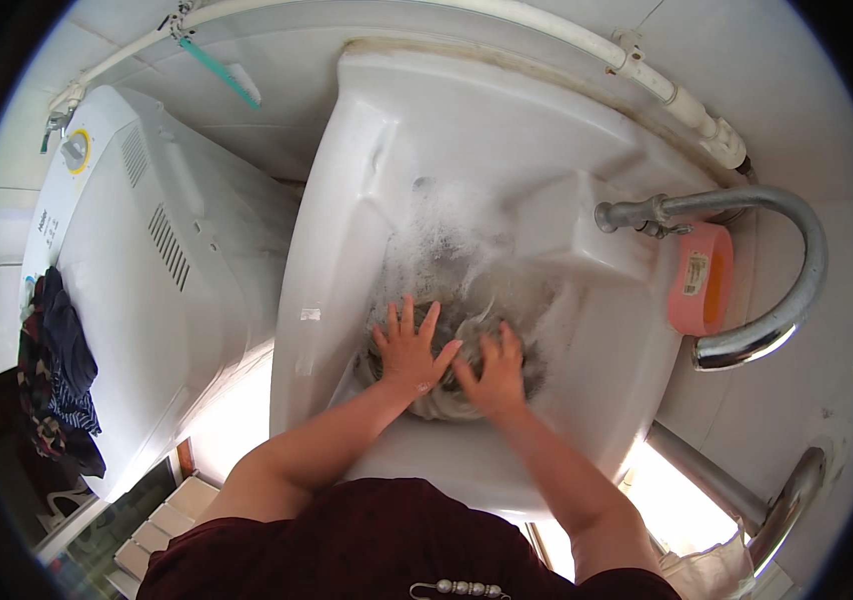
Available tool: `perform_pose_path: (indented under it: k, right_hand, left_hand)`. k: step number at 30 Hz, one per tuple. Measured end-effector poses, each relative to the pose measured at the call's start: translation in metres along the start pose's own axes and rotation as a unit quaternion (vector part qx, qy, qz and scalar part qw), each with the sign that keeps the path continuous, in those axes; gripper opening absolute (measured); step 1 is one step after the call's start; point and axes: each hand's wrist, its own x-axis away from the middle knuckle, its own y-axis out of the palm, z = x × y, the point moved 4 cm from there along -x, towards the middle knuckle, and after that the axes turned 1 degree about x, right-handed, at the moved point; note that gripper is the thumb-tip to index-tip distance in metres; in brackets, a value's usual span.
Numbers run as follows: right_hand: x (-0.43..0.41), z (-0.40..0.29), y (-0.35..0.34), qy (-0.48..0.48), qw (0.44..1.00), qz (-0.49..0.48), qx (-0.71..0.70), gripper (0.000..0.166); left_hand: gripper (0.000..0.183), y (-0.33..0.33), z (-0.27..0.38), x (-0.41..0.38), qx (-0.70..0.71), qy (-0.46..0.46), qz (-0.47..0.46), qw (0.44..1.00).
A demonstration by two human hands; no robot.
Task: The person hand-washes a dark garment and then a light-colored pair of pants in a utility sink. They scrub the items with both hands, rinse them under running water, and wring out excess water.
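Both of my hands are down in a white ceramic sink (471, 142) that holds sudsy water. My left hand (408, 345) lies with its fingers spread over wet, dark and greyish fabric (445, 405). To its right, my right hand (496, 367) has its fingers apart at the same fabric, partly at the water. White foam (438, 217) floats beyond the hands. How much fabric lies under the water is hidden by suds and by my hands.
A curved metal faucet (756, 196) reaches over the sink's right side, beside a pink plastic soap box (685, 300). At left stands a white Haier washing machine (194, 300) with dark clothes (70, 337) on it. A green brush (220, 71) hangs from a white pipe (546, 22).
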Motion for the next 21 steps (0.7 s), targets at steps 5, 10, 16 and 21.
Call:
perform_pose_path:
  k: [5, 10, 16, 21]
  right_hand:
    - [-0.007, -0.001, 0.047, -0.064, 0.996, -0.007, 0.063, 0.041]
    - [-0.089, 0.023, 0.068, 0.040, 0.996, -0.084, 0.011, 0.029]
    - [-0.114, 0.060, 0.061, 0.222, 0.957, -0.052, -0.178, 0.040]
    - [-0.072, 0.086, 0.052, 0.295, 0.795, -0.027, -0.530, 0.049]
  left_hand:
    - [0.058, 0.037, -0.030, -0.010, 0.030, 0.044, -0.080, 0.995]
    - [0.053, 0.056, -0.046, -0.061, 0.077, -0.132, -0.016, 0.988]
    - [0.064, 0.040, -0.052, -0.081, 0.017, -0.147, -0.003, 0.989]
    - [0.060, 0.041, -0.045, -0.063, -0.004, -0.171, -0.100, 0.980]
